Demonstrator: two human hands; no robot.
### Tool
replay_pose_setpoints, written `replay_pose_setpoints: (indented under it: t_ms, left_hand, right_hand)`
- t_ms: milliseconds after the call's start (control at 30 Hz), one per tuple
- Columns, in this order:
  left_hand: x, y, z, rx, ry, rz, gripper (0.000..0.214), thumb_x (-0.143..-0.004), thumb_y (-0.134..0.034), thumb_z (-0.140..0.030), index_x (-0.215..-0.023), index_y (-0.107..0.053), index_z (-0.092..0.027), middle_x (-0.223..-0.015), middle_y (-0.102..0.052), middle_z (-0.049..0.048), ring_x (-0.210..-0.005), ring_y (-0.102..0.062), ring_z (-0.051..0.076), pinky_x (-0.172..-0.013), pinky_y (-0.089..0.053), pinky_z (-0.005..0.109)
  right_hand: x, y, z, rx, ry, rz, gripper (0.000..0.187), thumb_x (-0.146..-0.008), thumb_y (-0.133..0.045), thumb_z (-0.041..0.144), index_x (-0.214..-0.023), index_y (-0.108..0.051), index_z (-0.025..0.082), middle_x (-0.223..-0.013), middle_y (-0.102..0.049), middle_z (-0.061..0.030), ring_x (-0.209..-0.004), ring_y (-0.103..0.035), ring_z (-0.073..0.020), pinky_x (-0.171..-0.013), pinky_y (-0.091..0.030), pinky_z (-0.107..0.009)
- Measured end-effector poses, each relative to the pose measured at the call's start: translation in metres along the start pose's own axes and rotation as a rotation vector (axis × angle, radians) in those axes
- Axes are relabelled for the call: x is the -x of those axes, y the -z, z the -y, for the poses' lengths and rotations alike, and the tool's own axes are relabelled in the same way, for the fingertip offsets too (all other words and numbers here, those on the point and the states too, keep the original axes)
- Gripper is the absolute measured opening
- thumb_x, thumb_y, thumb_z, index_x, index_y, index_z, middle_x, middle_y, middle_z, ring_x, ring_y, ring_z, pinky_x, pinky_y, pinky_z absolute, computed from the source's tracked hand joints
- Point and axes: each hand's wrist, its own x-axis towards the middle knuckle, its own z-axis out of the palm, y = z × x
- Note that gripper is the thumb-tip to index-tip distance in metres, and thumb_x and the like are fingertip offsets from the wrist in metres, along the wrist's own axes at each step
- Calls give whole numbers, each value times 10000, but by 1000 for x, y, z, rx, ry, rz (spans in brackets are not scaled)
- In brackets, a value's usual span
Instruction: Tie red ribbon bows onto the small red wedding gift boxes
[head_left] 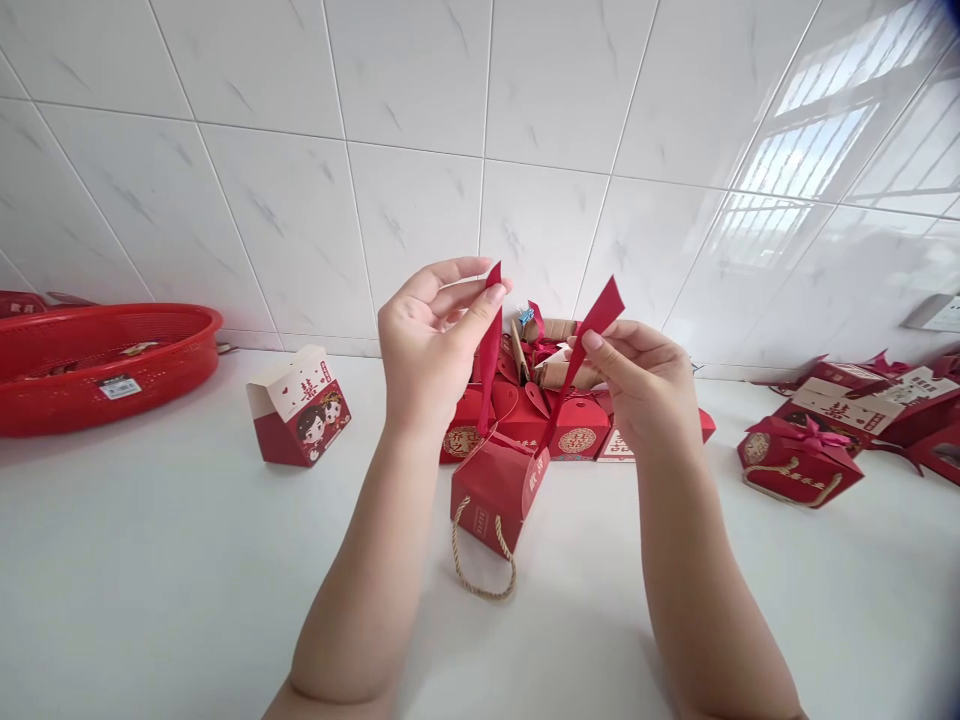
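Note:
A small red gift box [491, 495] with a gold rope handle [484, 594] is in front of me, tilted. A red ribbon [489, 370] comes up from its top as two tails. My left hand [442, 325] pinches one tail near its end between thumb and fingers. Between the thumb and finger of my right hand [645, 375] is the other tail, its cut end sticking up above the grip. Both tails are drawn upward and apart in a V. Whether the box rests fully on the table cannot be made out.
Behind stand several red boxes [577, 432] with ribbon rolls [561, 330] among them. To the left are a white-and-red box [300, 408] and a red plastic basket [161, 365]. On the right sits a box with a bow [801, 460] beside more boxes. A tiled wall [420, 200] closes off the back.

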Motion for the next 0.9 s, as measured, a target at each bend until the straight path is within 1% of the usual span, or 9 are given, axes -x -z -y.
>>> replay_pose_setpoints:
  t_ms: [67, 267, 333, 600, 767, 900]
  left_hand:
    - [2, -1, -4, 13, -16, -5, 207, -733, -751, -289, -917, -665, -250, -880, -741, 22, -935, -693, 226, -816, -576, 362]
    - [12, -3, -34, -2, -111, -53, 182, -738, -750, -296, -894, -663, -263, -898, -733, -8, -963, -685, 226, -875, -568, 381]
    - [13, -3, -37, -14, -121, -59, 197, -727, -759, -293, -894, -660, -262, -889, -731, -11, -954, -686, 227, -861, -571, 377]
    - [9, -6, -27, -35, -143, -92, 307, -688, -792, -254, -933, -607, -250, -806, -700, -20, -854, -696, 184, -751, -580, 307]
    - [10, -7, -21, -36, -145, -125, 357, -704, -778, -295, -992, -570, -262, -833, -695, -13, -914, -685, 195, -789, -566, 323]
    - [11, -8, -16, -24, -106, -108, 393, -721, -761, -327, -1047, -549, -269, -863, -707, 2, -913, -685, 201, -788, -560, 332]
  right_hand:
    - [0, 1, 1, -8, 28, -23, 172, -701, -766, 325, -796, -670, 219, -763, -697, 11, -710, -658, -127, -671, -550, -275]
    - [5, 2, 8, 39, 60, -32, 171, -743, -722, 374, -809, -663, 228, -784, -690, 4, -757, -665, -148, -711, -554, -311]
    - [8, 0, 11, 53, 70, -33, 173, -749, -714, 384, -804, -659, 229, -780, -687, 3, -770, -666, -153, -720, -554, -317]
    - [12, -3, 19, 69, 88, -77, 151, -752, -710, 379, -774, -670, 235, -764, -683, 2, -764, -667, -158, -729, -551, -330]
    - [13, -2, 17, 89, 139, -94, 168, -756, -705, 403, -796, -664, 245, -770, -678, 7, -761, -668, -161, -685, -550, -318]
    - [14, -4, 15, 86, 146, -105, 181, -769, -689, 414, -805, -653, 241, -767, -676, 5, -759, -667, -158, -689, -552, -315]
